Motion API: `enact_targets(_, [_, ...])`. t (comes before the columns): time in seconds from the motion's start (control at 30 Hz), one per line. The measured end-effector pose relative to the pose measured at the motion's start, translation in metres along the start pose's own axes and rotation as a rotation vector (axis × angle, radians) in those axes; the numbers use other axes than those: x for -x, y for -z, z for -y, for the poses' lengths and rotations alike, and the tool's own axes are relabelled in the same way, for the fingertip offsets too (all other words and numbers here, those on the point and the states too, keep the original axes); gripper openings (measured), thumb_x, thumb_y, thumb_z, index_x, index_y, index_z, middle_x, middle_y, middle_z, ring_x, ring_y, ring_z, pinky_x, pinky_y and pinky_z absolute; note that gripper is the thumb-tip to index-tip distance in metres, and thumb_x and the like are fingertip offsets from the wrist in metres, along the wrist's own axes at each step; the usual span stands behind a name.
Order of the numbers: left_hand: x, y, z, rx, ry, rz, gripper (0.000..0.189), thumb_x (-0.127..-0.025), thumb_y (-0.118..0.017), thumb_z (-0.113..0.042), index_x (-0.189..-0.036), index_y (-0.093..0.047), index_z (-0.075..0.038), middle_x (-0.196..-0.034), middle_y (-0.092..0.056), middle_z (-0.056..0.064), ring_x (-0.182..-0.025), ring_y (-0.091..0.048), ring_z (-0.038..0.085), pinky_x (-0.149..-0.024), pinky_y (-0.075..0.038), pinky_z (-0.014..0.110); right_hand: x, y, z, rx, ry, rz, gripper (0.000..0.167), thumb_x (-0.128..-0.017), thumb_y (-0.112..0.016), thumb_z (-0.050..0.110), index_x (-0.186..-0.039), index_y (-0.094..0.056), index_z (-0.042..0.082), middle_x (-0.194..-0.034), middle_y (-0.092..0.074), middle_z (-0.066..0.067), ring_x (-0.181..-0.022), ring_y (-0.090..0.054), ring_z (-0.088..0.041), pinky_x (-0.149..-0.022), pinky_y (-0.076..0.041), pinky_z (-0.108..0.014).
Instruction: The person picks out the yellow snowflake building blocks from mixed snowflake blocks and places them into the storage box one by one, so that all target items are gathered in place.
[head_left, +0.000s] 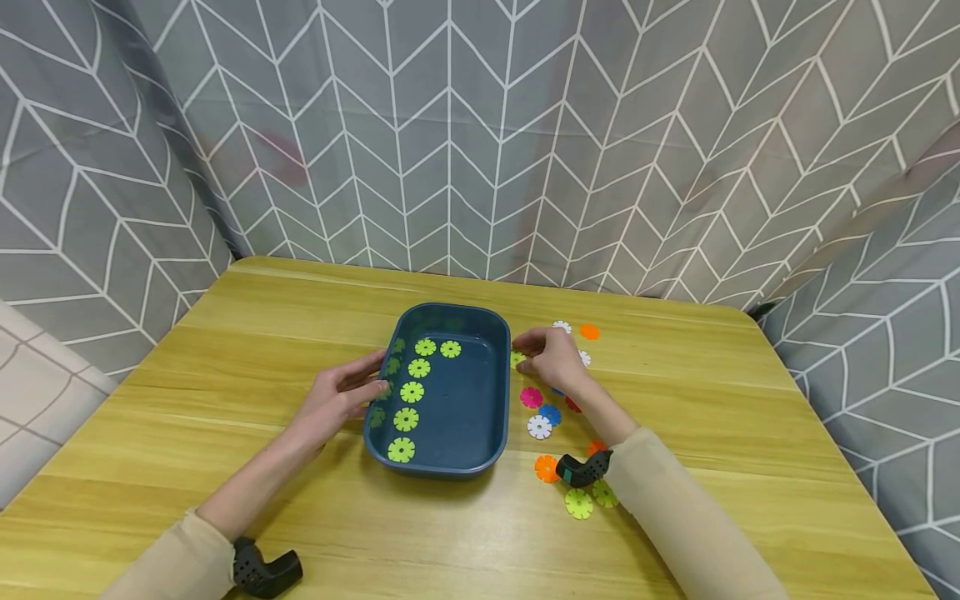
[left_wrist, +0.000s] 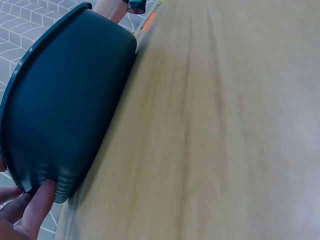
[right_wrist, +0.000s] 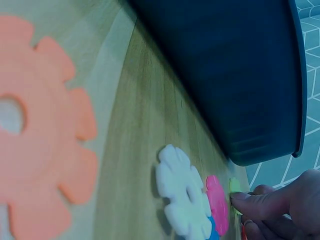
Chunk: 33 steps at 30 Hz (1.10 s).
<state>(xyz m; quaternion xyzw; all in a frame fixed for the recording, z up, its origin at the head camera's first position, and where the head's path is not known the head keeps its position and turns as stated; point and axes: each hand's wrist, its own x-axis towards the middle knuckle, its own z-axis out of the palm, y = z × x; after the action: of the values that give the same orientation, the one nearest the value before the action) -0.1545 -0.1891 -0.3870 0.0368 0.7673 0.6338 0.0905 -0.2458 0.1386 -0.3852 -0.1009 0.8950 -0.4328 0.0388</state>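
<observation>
A dark blue plastic tub point(head_left: 457, 473) stands on the table. My left hand point(head_left: 337, 396) holds its left side, thumb at the rim and other fingers along the outer wall; the left wrist view shows fingers point(left_wrist: 42, 202) against that wall. Inside, several yellow-green notched discs point(head_left: 412, 392) lie in a row along the left side, turning the corner at the far end. Just right of the tub, my right hand point(head_left: 553, 357) pinches another yellow-green disc point(head_left: 517, 358) between thumb and fingers, near the table surface. The right wrist view shows this disc point(right_wrist: 234, 185) partly hidden by the fingers.
Right of the tub lie loose notched discs: pink point(head_left: 532, 397), blue point(head_left: 550, 414), white point(head_left: 539, 427), orange point(head_left: 547, 468) and yellow-green point(head_left: 578, 503). Some are partly covered by the right arm. Another orange disc point(head_left: 589, 332) lies farther back. A patterned curtain point(head_left: 480, 150) hangs behind the wooden table point(head_left: 720, 400).
</observation>
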Motion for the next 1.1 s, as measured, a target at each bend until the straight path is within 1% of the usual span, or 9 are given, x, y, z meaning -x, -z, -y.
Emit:
enact_targets(0.13, [-0.0002,0.0002,0.0001,0.011,0.001,0.001,0.061,-0.098,-0.062,-0.016,-0.154,-0.039,-0.007,-0.155,-0.042,0.02,-0.13,-0.052,0.042,-0.087,-0.058,0.037,0.0003,0.0002,-0.0004,-0.001,0.009,0.004,0.032,-0.08,-0.076,-0.007,-0.112,-0.072,-0.002,-0.108,-0.072,-0.017,-0.096,-0.064,-0.029,-0.089,-0.055,-0.04])
enact_targets(0.43, [0.0002,0.0004,-0.0002,0.005,0.005,0.001,0.062,-0.098,-0.062,-0.018,-0.154,-0.038,-0.007,-0.155,-0.041,0.02,-0.131,-0.052,0.041,-0.088,-0.058,0.038,0.0008,0.0006,-0.0011,-0.013,0.009,0.013,0.032,-0.081,-0.076,-0.007,-0.112,-0.072,-0.001,-0.11,-0.072,-0.016,-0.099,-0.064,-0.03,-0.092,-0.054,-0.042])
enact_targets(0.8, [0.0005,0.0005,-0.0003,0.005,0.002,0.002,0.062,-0.097,-0.063,-0.018,-0.154,-0.038,-0.008,-0.155,-0.041,0.019,-0.131,-0.052,0.041,-0.086,-0.059,0.036,0.002,0.002,-0.0045,0.02,-0.023,-0.013,0.024,-0.082,-0.078,0.0,-0.105,-0.076,0.002,-0.101,-0.073,-0.013,-0.095,-0.061,-0.028,-0.087,-0.054,-0.038])
enact_targets(0.97, [0.0004,0.0005,-0.0004,0.0,0.002,-0.001,0.062,-0.097,-0.063,-0.019,-0.154,-0.039,-0.008,-0.155,-0.042,0.019,-0.13,-0.053,0.04,-0.086,-0.059,0.036,0.0038,0.0039,-0.0052,0.034,-0.019,-0.015,0.024,-0.082,-0.079,0.001,-0.106,-0.076,0.003,-0.1,-0.072,-0.014,-0.093,-0.061,-0.028,-0.083,-0.054,-0.036])
enact_targets(1.1, [0.0002,0.0005,-0.0006,0.008,0.003,0.003,0.062,-0.097,-0.062,-0.018,-0.154,-0.038,-0.007,-0.155,-0.041,0.02,-0.13,-0.053,0.041,-0.086,-0.059,0.036,0.0052,0.0053,-0.0048,0.024,-0.021,-0.011,0.025,-0.082,-0.079,0.002,-0.106,-0.077,0.003,-0.102,-0.072,-0.015,-0.095,-0.063,-0.029,-0.082,-0.054,-0.036])
